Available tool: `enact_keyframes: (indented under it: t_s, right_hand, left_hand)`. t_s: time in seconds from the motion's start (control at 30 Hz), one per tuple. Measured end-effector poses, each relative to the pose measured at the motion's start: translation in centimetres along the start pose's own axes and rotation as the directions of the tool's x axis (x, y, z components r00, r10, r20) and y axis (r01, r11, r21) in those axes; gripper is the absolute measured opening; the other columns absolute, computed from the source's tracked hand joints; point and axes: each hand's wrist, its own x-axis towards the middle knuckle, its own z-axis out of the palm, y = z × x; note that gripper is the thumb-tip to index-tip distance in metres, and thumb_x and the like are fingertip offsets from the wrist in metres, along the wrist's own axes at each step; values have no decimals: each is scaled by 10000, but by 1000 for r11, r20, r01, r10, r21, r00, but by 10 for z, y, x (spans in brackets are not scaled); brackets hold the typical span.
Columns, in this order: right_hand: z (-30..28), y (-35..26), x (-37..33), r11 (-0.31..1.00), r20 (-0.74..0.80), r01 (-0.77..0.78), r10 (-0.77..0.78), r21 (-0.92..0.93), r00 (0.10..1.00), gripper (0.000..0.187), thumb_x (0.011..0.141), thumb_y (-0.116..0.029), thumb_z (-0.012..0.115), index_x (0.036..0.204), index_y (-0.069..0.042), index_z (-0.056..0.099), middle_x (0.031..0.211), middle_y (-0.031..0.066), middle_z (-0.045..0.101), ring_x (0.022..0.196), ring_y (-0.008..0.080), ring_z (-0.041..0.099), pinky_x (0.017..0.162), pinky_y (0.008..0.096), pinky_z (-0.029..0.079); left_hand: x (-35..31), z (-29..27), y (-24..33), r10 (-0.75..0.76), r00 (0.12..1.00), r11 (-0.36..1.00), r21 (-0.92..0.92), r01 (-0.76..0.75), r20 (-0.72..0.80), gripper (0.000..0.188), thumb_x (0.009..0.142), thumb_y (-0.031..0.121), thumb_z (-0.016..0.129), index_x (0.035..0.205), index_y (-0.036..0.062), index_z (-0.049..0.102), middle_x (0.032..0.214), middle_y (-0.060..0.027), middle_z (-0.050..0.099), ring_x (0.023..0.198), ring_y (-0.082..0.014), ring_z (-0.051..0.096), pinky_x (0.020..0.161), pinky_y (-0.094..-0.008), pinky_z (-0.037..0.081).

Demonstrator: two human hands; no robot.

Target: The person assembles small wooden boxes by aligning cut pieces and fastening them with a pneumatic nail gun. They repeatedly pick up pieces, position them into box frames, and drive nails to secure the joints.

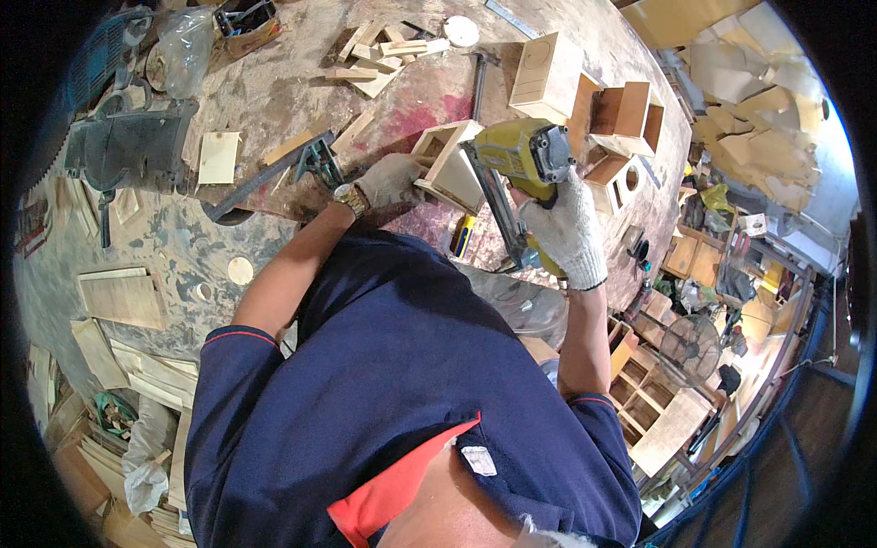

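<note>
My right hand (568, 236), in a white knit glove, is wrapped round the handle of a yellow nail gun (523, 153) with a long black magazine. The gun's front end is beside a small open wooden box (459, 175), and I cannot tell whether the two touch. Closed on the box's left side is my gloved left hand (391, 181), its fingertips partly hidden by the wood. A wristwatch (348, 199) circles my left wrist. Below the box, a yellow and black tool (463, 236) lies on the workbench.
Several wooden boxes, one pale and closed-sided (546, 78), stand to the right on the workbench (301, 55). Wood offcuts (376, 57) are heaped at the far side. A black clamp (315, 163) lies left of my hand, near a dark saw machine (128, 142). A fan (692, 347) stands at right.
</note>
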Motion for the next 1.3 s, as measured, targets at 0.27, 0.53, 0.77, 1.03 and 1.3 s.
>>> enact_keyframes:
  t_s: [0.27, 0.53, 0.77, 1.03, 1.3]
  right_hand:
    - [-15, -12, -6, 999, 47, 21, -24, 49, 999, 417, 880, -57, 764, 1269, 19, 635, 1155, 148, 755, 1064, 197, 715, 940, 361, 551]
    - [1, -4, -12, 999, 56, 39, -37, -23, 998, 416, 883, -53, 746, 1277, 10, 629, 1132, 150, 758, 1008, 203, 716, 897, 359, 559]
    - [5, 59, -17, 999, -243, -15, 26, 45, 970, 297, 903, -99, 753, 1155, 22, 655, 885, 77, 722, 641, 110, 622, 582, 289, 512]
    - [62, 107, -1, 900, -545, -109, 347, 422, 763, 334, 801, -165, 789, 1091, -12, 721, 925, 163, 754, 811, 273, 726, 761, 371, 558]
    - [129, 123, 15, 883, -509, -466, 374, -62, 775, 505, 842, -270, 771, 1292, -114, 605, 1203, 243, 569, 901, 430, 700, 753, 514, 569]
  left_hand:
    - [-1, 6, -5, -68, 997, 996, 49, 70, -48, 398, 856, 291, 781, 1173, 57, 730, 1159, -146, 741, 1016, -331, 731, 897, -400, 588]
    - [-3, 12, -13, -106, 994, 994, 23, 106, 5, 386, 878, 255, 756, 1195, 39, 715, 1135, -132, 756, 1016, -281, 737, 885, -366, 589]
    - [-7, 1, 18, -247, 968, 969, -15, 246, -51, 363, 895, 186, 738, 1217, 23, 709, 1133, -151, 751, 1028, -276, 728, 908, -373, 577]
    - [-2, -14, 42, -186, 982, 962, 200, 187, -24, 441, 850, 238, 713, 1238, 31, 687, 1254, -213, 683, 1140, -403, 643, 1013, -467, 504]
    - [-31, -25, 60, -177, 970, 848, 475, 235, -164, 508, 775, 175, 773, 1254, 32, 685, 1279, -208, 692, 1222, -394, 638, 1098, -498, 459]
